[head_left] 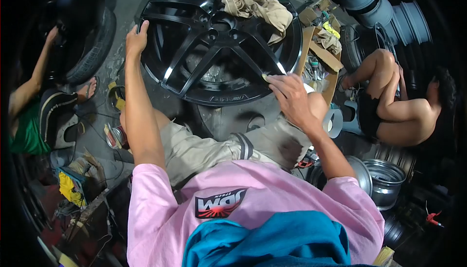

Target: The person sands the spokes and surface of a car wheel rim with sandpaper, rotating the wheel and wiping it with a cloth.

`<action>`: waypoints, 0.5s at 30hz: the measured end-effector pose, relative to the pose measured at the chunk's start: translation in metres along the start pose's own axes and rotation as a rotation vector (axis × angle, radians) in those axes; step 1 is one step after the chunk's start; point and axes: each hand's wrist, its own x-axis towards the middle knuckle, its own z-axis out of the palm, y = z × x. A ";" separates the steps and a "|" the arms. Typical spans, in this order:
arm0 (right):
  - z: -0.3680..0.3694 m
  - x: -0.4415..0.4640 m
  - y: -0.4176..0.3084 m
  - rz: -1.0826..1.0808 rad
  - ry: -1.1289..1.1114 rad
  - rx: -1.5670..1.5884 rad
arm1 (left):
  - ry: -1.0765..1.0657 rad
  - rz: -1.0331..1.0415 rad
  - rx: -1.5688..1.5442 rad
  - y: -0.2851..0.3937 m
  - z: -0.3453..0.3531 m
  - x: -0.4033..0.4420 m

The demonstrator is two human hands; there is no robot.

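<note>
A large black wheel rim (209,48) with bright spoke edges stands in front of my knees. My left hand (136,38) grips the rim's outer lip at its left side, thumb up. At the lower right of the rim, my right hand (288,92) is closed, its fingertips pinching something small and pale against the spoke end; what it is I cannot make out. A crumpled beige cloth (255,8) hangs over the rim's upper right part.
Right of the rim is a cardboard box (327,56) of tools and rags. A person (408,106) crouches at the right; another person (31,116) sits at the left by a tire (95,53). Silver rims (384,182) lie at the lower right.
</note>
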 end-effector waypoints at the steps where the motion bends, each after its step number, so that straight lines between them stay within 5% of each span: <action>1: 0.013 0.010 -0.011 0.013 0.106 0.080 | -0.045 -0.016 -0.095 0.001 -0.003 -0.003; 6: 0.066 0.102 -0.030 0.245 0.264 0.214 | -0.048 -0.029 -0.072 0.017 -0.012 -0.014; 12: 0.021 0.125 0.002 0.357 -0.098 0.419 | -0.009 -0.066 -0.100 0.027 -0.016 -0.022; 15: 0.011 0.125 0.012 0.266 0.225 0.537 | -0.008 0.019 -0.090 0.008 -0.004 -0.008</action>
